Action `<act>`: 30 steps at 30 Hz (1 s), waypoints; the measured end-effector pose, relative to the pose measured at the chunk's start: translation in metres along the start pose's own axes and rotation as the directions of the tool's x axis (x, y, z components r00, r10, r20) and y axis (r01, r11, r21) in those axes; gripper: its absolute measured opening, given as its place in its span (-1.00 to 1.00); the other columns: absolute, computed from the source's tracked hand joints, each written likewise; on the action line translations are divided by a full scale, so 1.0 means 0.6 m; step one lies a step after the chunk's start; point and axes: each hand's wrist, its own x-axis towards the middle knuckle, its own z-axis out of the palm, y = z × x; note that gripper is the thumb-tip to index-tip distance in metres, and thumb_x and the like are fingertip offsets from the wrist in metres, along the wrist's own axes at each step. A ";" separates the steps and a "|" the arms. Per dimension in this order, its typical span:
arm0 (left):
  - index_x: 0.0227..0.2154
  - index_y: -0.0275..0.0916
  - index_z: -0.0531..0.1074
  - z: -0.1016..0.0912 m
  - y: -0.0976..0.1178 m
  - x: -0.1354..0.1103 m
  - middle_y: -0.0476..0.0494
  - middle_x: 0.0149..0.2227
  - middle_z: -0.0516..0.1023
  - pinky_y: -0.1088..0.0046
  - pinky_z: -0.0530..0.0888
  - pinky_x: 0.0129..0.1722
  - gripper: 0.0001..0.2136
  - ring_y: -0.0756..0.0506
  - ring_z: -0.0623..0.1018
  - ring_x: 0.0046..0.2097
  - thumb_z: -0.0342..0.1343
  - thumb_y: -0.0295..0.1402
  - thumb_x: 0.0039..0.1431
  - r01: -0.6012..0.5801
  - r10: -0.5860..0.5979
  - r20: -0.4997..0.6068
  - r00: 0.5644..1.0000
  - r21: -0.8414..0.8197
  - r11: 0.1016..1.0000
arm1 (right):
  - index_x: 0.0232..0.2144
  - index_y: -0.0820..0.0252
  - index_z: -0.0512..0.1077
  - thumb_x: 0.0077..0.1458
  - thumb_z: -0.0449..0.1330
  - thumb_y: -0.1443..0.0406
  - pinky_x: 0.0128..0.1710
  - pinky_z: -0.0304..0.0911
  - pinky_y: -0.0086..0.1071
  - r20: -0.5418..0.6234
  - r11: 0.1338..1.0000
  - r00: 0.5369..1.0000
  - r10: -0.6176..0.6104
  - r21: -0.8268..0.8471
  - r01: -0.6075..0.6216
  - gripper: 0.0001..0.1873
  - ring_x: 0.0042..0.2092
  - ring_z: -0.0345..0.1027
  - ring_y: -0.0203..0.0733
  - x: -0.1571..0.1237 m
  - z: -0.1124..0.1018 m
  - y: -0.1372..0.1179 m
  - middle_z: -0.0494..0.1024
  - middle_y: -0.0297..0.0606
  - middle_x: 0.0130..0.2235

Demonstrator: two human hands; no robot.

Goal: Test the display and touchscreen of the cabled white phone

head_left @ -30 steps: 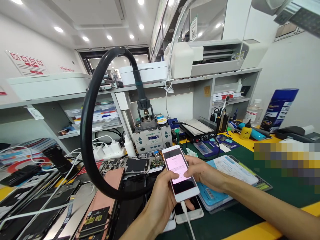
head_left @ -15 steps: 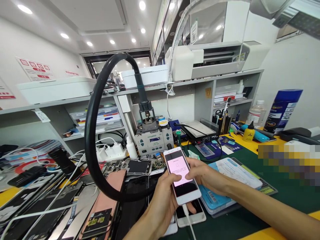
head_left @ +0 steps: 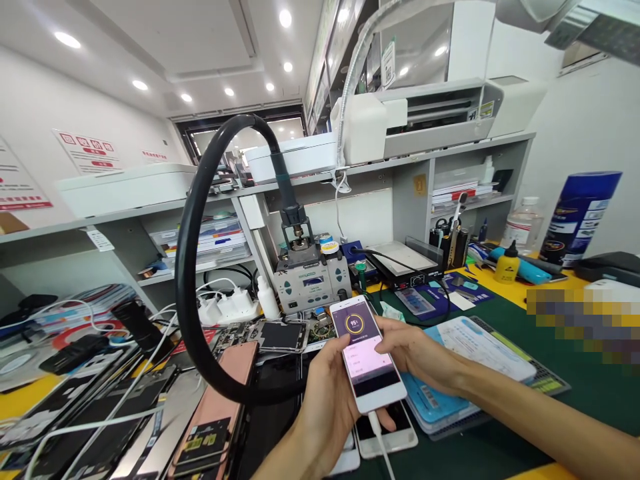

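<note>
A grey shelf unit point(head_left: 410, 210) runs across the back, above a yellow surface whose front part is covered by a green mat point(head_left: 595, 413). A white and grey roll-fed machine point(head_left: 363, 130) sits on its top shelf, to the right of a low white box point(head_left: 313, 157). In front of the shelf stands a hot-air rework station point(head_left: 313, 293); its thick black hose point(head_left: 186, 287) arches up from the upright handle and loops down on the left, passing behind the left hand point(head_left: 325, 400). This hand's fingers are clamped on a white smartphone point(head_left: 383, 399), the thumb along the left edge and the palm beneath. The right hand point(head_left: 425, 353) grips the same phone from the other side, thumb over the right part of the lit screen and the other fingers partly hidden behind. The phone is held tilted above the mat, between the hands and in front of the rework station. Blue and clear packets point(head_left: 445, 400) lie under the right forearm, and a blue spray can point(head_left: 583, 217) stands at the far right. Below the held phone lies a second white phone point(head_left: 403, 440), partly covered. A yellow bottle point(head_left: 507, 268) stands near the can. A white cable point(head_left: 382, 448) is plugged into the held phone's lower end, and the screen shows a yellow ring around "95".
</note>
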 end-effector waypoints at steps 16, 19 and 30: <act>0.14 -0.26 0.22 0.000 0.003 0.000 -0.25 -0.17 0.51 0.39 0.50 -0.41 -0.55 -0.17 0.54 -0.22 -0.06 -0.16 0.25 0.014 -0.013 0.030 0.999 -0.026 1.000 | 0.01 0.15 0.35 -0.03 0.08 0.32 -0.23 0.24 -0.26 0.025 0.998 0.999 -0.024 0.055 0.022 -0.52 -0.34 0.37 -0.15 0.001 -0.008 0.007 0.55 -0.25 -0.30; 0.14 -0.25 0.23 0.002 0.004 -0.002 -0.24 -0.17 0.51 0.39 0.50 -0.40 -0.55 -0.16 0.54 -0.22 -0.07 -0.15 0.26 0.018 -0.017 0.042 0.999 -0.023 1.000 | -0.03 0.16 0.38 0.05 0.07 0.26 -0.25 0.26 -0.25 0.042 0.999 0.999 -0.020 0.051 0.018 -0.60 -0.35 0.37 -0.14 -0.002 -0.006 0.005 0.53 -0.25 -0.35; 0.14 -0.23 0.24 0.001 0.003 0.000 -0.23 -0.18 0.51 0.40 0.50 -0.42 -0.52 -0.16 0.54 -0.23 -0.06 -0.07 0.25 0.014 -0.013 0.043 0.999 -0.012 1.000 | -0.01 0.20 0.35 0.20 0.02 0.12 -0.24 0.28 -0.23 0.014 1.000 1.000 0.009 0.026 -0.009 -0.60 -0.26 0.46 -0.05 -0.002 -0.002 0.003 0.57 -0.17 -0.25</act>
